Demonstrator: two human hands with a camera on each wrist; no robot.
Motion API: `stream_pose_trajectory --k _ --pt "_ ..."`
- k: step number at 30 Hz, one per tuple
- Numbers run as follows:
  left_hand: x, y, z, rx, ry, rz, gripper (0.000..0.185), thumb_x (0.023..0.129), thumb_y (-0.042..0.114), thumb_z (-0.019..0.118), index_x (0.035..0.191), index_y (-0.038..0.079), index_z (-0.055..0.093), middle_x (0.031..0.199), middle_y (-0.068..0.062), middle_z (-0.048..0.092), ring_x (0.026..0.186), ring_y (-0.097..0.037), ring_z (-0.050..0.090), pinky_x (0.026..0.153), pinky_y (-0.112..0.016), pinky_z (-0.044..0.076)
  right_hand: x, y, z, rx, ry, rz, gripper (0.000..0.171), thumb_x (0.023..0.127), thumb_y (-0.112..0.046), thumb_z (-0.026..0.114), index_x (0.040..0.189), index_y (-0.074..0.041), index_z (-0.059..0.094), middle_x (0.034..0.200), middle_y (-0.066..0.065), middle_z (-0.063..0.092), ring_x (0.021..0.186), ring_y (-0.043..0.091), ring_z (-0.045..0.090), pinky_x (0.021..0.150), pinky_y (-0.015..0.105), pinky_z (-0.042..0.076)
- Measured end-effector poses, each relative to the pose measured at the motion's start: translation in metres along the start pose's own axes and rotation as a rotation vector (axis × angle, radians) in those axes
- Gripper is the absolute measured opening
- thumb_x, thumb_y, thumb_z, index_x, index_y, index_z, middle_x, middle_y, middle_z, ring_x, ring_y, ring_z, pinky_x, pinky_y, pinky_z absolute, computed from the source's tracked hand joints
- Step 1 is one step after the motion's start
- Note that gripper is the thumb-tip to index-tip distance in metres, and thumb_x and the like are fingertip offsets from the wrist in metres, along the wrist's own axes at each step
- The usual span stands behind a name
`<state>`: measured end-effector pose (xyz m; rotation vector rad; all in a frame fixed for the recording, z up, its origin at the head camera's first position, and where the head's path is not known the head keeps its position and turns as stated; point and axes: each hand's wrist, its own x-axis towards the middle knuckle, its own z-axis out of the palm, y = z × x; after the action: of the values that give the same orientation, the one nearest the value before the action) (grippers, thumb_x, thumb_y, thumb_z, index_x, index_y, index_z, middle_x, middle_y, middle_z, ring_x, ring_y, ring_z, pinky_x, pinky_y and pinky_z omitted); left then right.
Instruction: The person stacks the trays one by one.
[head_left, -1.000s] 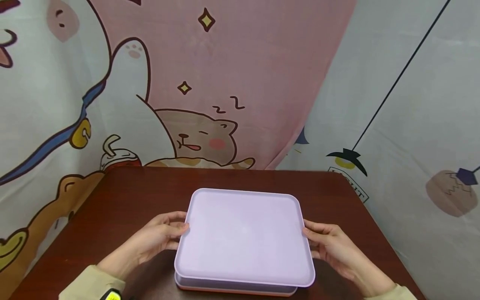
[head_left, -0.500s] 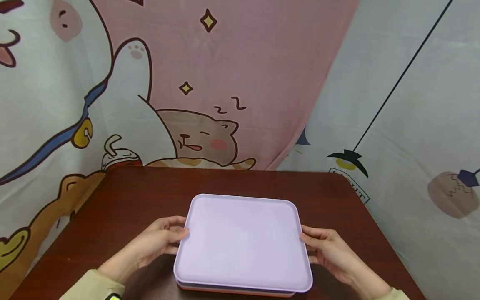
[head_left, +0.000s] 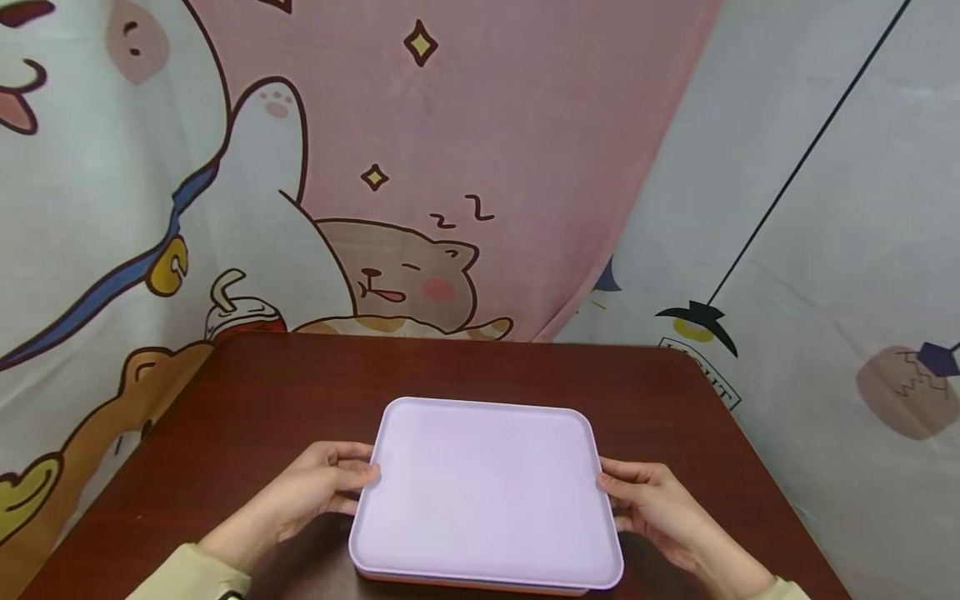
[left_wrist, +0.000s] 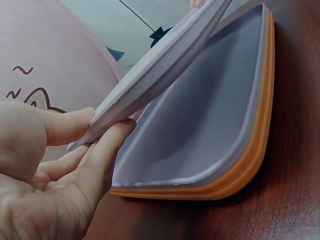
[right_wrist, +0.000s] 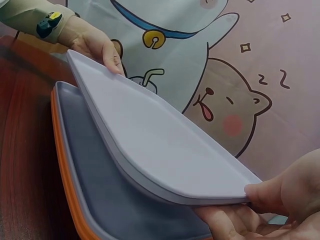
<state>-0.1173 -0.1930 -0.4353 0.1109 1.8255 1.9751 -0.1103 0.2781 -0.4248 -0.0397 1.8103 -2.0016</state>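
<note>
A lilac rectangular tray [head_left: 486,492] with rounded corners is held by both hands, one at each side. My left hand [head_left: 318,485] pinches its left edge, thumb [left_wrist: 70,125] on top and fingers beneath. On the opposite edge my right hand [head_left: 651,504] has the same kind of grip. Under the lilac tray lies a greyish-purple tray [right_wrist: 100,150], stacked on an orange one [left_wrist: 215,191]. Both wrist views show a gap between the lilac tray and this stack. From the head view the lilac tray hides nearly all of the stack, leaving a thin strip at the front.
The stack rests on a dark reddish-brown wooden table [head_left: 450,367]. Behind the table hangs a pink and white cloth [head_left: 540,167] printed with cartoon animals. A dark band with a yellow-green patch [right_wrist: 50,22] sits on the left wrist.
Both hands have lowered the lilac tray, bringing it nearer the stack and slightly toward me. Less of the trays beneath shows at the front. Both grips look the same.
</note>
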Motion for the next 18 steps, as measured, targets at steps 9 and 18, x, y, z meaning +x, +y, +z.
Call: stream_pose_trajectory --k 9,18 --pt "-0.0006 -0.0031 0.0010 0.018 0.015 0.008 0.060 0.100 0.009 0.072 0.142 -0.023 0.044 0.112 -0.017 0.074 0.098 -0.025 0.072 0.080 -0.048 0.063 0.0013 0.0034 0.0009 -0.010 0.002 -0.005 0.056 0.107 -0.008 0.062 0.151 0.018 0.040 0.115 0.013 0.075 0.095 0.024 0.074 0.079 0.047 0.063" --pt "-0.0003 -0.0058 -0.0013 0.042 0.019 0.013 0.059 0.100 0.009 0.073 0.140 -0.023 0.046 0.112 -0.018 0.074 0.098 -0.026 0.072 0.080 -0.049 0.063 0.0030 0.0063 0.0012 -0.012 -0.006 -0.008 0.055 0.107 -0.008 0.062 0.151 0.018 0.040 0.114 0.014 0.076 0.095 0.024 0.074 0.079 0.048 0.063"
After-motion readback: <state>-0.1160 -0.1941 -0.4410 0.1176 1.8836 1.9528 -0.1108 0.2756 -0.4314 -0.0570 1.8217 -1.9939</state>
